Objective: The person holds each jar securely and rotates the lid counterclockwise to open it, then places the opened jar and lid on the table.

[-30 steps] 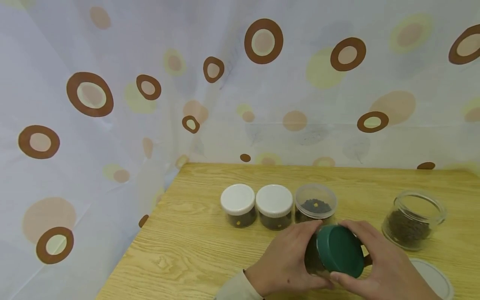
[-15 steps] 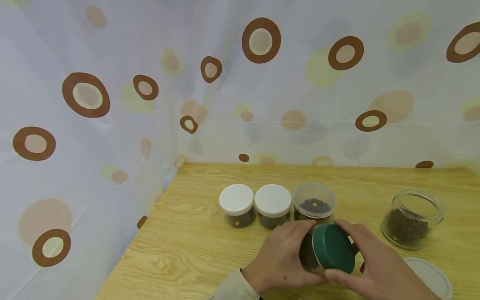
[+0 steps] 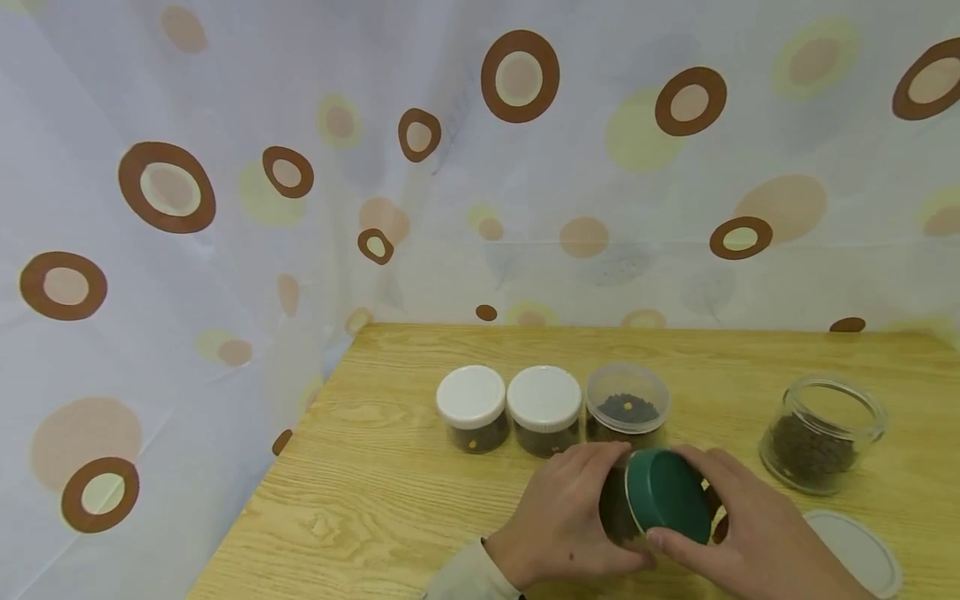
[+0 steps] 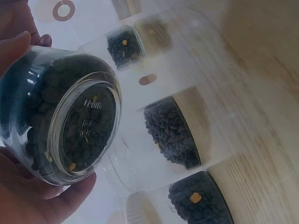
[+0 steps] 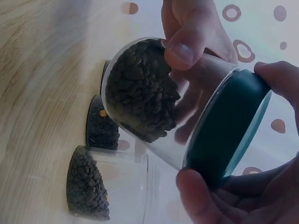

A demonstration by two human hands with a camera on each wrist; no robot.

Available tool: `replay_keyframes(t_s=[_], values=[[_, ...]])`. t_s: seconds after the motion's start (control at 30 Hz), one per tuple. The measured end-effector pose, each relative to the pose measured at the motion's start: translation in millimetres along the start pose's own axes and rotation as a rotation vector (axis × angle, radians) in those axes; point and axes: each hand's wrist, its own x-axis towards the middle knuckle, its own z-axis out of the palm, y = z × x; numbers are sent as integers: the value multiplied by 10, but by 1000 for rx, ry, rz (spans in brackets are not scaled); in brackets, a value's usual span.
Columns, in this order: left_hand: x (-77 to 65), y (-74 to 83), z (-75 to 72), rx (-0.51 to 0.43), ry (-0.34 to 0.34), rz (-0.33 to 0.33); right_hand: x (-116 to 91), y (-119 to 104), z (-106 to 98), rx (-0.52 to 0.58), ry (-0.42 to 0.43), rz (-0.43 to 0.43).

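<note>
In the head view my left hand [image 3: 562,521] grips the body of a clear jar that leans to the right. Dark, pebble-like pieces part-fill this jar [image 5: 140,88], heaped toward its base in the right wrist view. Its green lid [image 3: 670,497] sits on the mouth, and the fingers and thumb of my right hand [image 3: 750,525] hold it by the edge. The left wrist view shows the jar's glass base [image 4: 88,126] with raised marks. Both hands hold the jar over the wooden table, in front of an uncapped clear jar [image 3: 627,410] with similar dark contents.
Two white-lidded jars, one at the left [image 3: 471,404] and one in the middle [image 3: 544,408], stand in line with the uncapped one. An open glass jar [image 3: 813,450] stands to the right. A pale round lid [image 3: 855,550] lies near my right forearm. A patterned curtain [image 3: 600,167] hangs behind the table [image 3: 360,500].
The jar and both hands have shifted slightly left. My right thumb sits a little higher on the lid's edge than half a second ago. The other jars have stayed in place.
</note>
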Motion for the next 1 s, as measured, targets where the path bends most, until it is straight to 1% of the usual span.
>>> replay_keyframes(t_s=[0.1, 0.17, 0.27, 0.37, 0.5, 0.6, 0.67, 0.77, 0.87, 0.93, 1.0], values=[[-6, -1, 0, -3, 14, 7, -9, -6, 27, -15, 65, -45], [-7, 2, -2, 6, 27, 17, -12, -4, 37, -25, 93, -62], [-2, 15, -8, 6, 30, 20, -25, 6, 40, -30, 104, -65], [16, 29, -19, 1, 18, 23, -38, 22, 37, -24, 113, -71], [49, 30, -42, 18, 32, 43, -27, 39, 35, -19, 159, -119], [69, 26, -65, 31, 47, 49, -9, 51, 33, -36, 182, -147], [79, 24, -80, 25, 36, 43, 2, 65, 29, -44, 190, -163], [81, 13, -97, 25, -5, 47, 8, 103, 28, -61, 208, -232], [58, 3, -106, 29, -36, 57, 12, 139, 30, -72, 215, -326], [40, -1, -108, 48, -35, 66, 18, 145, 34, -80, 215, -375], [36, 2, -96, 58, -18, 74, 14, 151, 33, -85, 216, -395]])
